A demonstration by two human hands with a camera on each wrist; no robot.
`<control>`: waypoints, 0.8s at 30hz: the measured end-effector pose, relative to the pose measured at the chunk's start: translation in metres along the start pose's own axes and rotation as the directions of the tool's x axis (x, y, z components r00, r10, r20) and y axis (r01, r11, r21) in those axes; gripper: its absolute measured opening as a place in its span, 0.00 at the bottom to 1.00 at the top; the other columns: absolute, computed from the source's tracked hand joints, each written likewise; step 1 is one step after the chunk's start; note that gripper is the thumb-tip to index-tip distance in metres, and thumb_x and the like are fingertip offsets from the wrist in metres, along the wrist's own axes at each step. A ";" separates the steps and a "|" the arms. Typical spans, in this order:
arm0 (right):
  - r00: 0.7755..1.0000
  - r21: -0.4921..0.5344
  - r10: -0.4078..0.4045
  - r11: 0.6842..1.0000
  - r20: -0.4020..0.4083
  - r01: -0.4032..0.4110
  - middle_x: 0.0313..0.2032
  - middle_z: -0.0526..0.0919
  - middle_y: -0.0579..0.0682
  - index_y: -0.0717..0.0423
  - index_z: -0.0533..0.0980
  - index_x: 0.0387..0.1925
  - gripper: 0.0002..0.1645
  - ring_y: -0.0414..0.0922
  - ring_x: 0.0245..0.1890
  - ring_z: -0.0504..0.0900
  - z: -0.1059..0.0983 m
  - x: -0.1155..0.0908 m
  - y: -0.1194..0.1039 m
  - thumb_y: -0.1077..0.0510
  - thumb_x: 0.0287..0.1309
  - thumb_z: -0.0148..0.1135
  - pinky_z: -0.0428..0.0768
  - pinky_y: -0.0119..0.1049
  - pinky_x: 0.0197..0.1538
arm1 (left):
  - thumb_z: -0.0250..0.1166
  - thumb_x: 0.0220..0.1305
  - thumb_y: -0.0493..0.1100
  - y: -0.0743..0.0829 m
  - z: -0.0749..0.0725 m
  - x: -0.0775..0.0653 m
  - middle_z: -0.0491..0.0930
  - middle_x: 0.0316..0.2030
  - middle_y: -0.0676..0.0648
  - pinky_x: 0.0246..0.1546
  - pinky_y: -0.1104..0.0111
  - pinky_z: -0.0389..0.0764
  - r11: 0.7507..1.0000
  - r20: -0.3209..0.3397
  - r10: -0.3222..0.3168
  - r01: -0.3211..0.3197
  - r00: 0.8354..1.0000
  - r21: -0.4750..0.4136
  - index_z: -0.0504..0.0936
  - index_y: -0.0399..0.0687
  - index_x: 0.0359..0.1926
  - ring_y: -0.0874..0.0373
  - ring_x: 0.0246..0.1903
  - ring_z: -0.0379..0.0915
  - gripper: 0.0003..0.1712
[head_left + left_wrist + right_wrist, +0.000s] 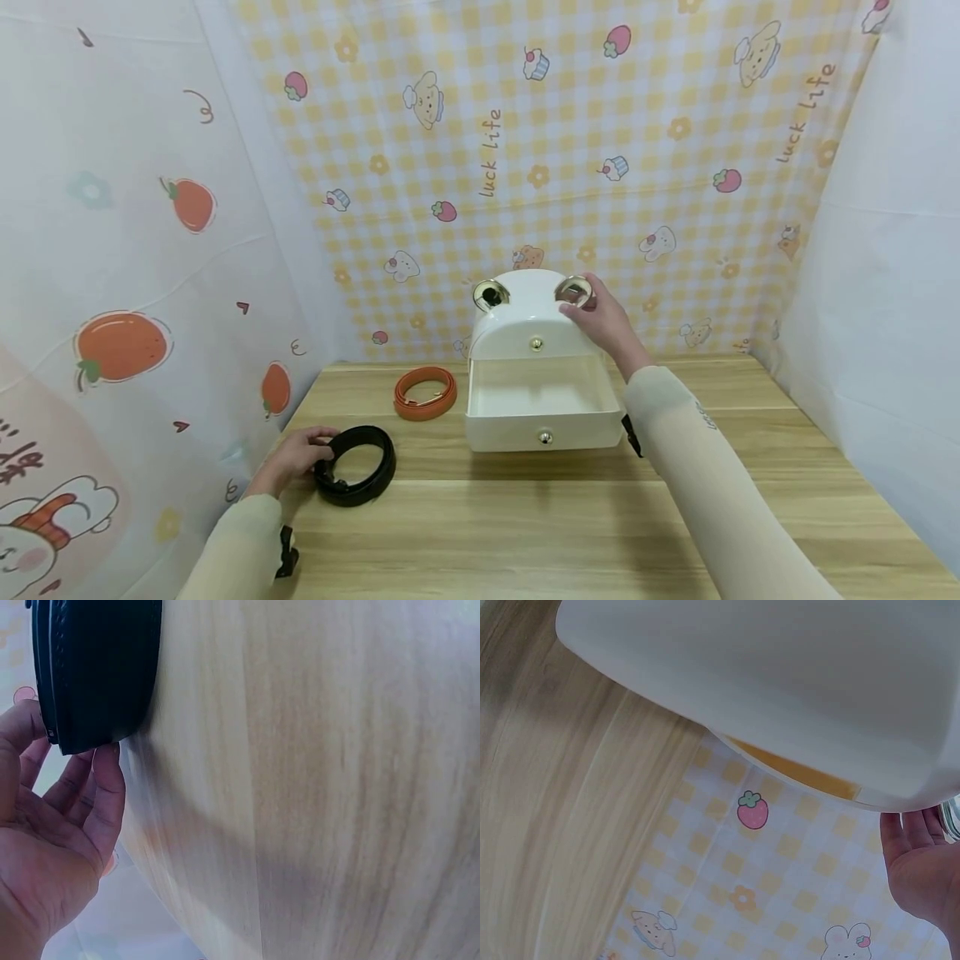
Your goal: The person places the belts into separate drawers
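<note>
A coiled black belt (384,467) sits on the table at the left. My left hand (298,454) holds its left side; in the left wrist view the thumb and fingers (109,787) close on the end of the dark coil (105,671). Toward the back stands a white frog-shaped storage box (525,321) with two gold-rimmed round eyes and its lower drawer (577,429) pulled out, nothing inside it. My right hand (603,321) grips the box's top right corner by the right eye (574,292), thumb in front and fingers behind.
An orange coiled belt (425,408) lies between the black one and the box. Behind the wooden table (420,533) hangs a yellow checked cloth (630,117), and white cloth (150,275) covers the left side.
</note>
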State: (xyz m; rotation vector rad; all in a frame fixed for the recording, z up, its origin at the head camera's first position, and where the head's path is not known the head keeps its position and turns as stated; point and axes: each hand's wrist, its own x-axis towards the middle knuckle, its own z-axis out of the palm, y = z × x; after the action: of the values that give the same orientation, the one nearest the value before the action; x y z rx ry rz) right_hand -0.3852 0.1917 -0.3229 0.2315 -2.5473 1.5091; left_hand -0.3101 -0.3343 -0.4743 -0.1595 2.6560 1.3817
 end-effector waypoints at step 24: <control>1.000 -0.003 0.009 1.000 0.007 -0.009 0.54 0.79 0.57 0.42 0.62 0.68 0.32 0.56 0.55 0.76 0.000 -0.001 -0.002 0.48 0.67 0.63 0.71 0.58 0.60 | 0.61 0.57 0.30 0.001 0.002 -0.001 0.79 0.44 0.35 0.30 0.57 0.83 1.000 -0.021 -0.015 0.014 1.000 -0.021 0.75 0.32 0.58 0.52 0.33 0.79 0.25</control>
State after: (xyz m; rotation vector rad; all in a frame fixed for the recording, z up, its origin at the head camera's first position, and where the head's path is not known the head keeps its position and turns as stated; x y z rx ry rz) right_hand -0.3840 0.1908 -0.3215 0.2255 -2.5591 1.5100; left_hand -0.3088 -0.3319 -0.4748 -0.1967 2.6531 1.4110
